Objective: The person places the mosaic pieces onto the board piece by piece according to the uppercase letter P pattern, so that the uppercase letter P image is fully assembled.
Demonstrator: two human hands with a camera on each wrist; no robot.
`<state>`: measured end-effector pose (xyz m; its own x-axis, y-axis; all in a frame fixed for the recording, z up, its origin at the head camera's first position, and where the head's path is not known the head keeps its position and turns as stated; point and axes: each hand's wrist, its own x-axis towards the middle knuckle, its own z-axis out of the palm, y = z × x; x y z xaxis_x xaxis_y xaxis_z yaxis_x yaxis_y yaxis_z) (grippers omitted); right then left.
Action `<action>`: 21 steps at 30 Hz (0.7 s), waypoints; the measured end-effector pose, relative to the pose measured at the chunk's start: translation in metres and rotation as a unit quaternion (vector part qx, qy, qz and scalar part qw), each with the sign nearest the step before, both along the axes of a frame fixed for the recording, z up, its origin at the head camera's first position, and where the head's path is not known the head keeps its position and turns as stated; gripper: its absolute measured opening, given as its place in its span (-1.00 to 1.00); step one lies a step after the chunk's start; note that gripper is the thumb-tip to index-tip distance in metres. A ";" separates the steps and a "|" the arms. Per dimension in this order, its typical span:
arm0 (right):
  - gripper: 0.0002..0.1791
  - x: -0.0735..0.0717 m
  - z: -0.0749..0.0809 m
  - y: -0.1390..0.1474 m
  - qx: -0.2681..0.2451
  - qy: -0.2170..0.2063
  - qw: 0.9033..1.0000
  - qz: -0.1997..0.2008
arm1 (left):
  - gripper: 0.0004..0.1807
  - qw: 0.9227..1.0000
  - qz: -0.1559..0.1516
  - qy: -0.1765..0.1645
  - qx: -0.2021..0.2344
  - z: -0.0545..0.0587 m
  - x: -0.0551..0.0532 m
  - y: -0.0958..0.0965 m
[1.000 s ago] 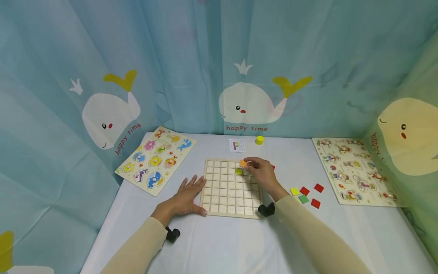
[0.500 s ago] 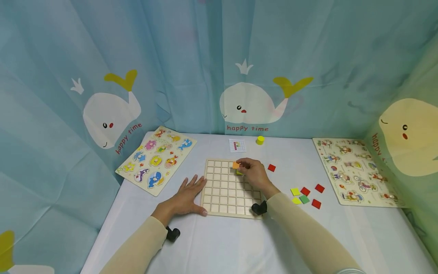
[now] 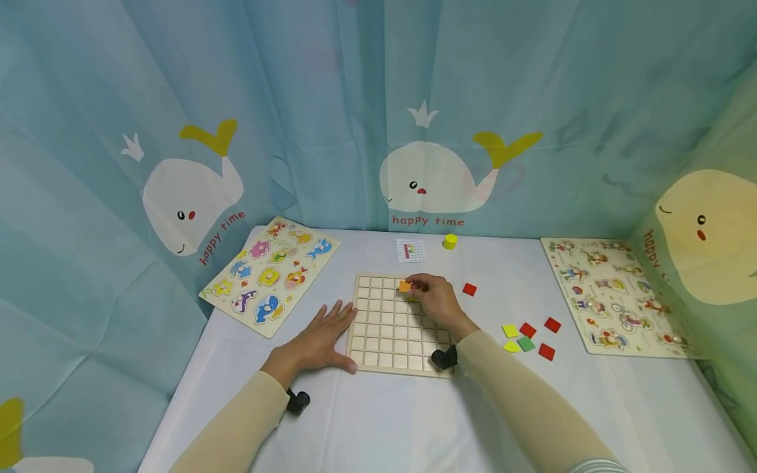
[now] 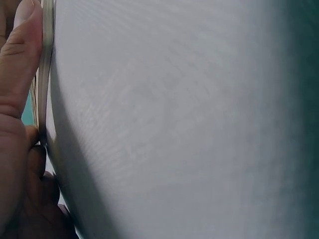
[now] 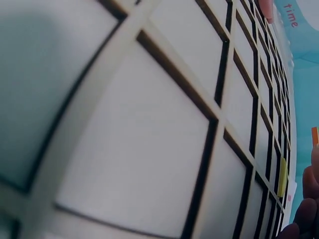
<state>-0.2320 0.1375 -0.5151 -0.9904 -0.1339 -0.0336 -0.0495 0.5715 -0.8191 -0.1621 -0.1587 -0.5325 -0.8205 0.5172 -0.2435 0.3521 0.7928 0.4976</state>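
In the head view my right hand (image 3: 436,299) pinches an orange square tile (image 3: 405,286) between thumb and fingers, above the far part of a wooden grid board (image 3: 378,324). A sliver of the orange tile (image 5: 314,135) also shows in the right wrist view. There, a yellow tile (image 5: 282,178) lies in one of the board's cells; from the head my fingers mostly cover it. My left hand (image 3: 319,338) lies with fingers spread at the board's left edge, touching it. The left wrist view shows its thumb (image 4: 20,55) against the board's side.
Right of the board lie several loose red, yellow and green tiles (image 3: 526,343), and one red tile (image 3: 470,289) apart from them. Behind stand a pattern card (image 3: 410,251) and a yellow cylinder (image 3: 450,242). Picture puzzles flank the table, left (image 3: 269,278) and right (image 3: 612,299).
My right hand has carried the orange tile leftward and slightly down over the board, uncovering the red tile beside it. The left hand has stayed in place.
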 end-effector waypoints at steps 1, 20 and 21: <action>-0.71 0.000 0.000 -0.001 0.001 -0.001 1.000 -0.002 | 0.40 1.000 0.000 0.001 -0.001 0.000 0.000 0.000; -0.71 -0.001 -0.009 -0.005 0.051 0.017 0.998 0.013 | 0.40 1.000 0.005 -0.004 0.007 -0.001 0.000 0.000; -0.71 -0.001 -0.010 -0.006 0.054 0.017 0.998 0.013 | 0.40 1.000 0.006 -0.004 0.008 -0.001 0.000 0.000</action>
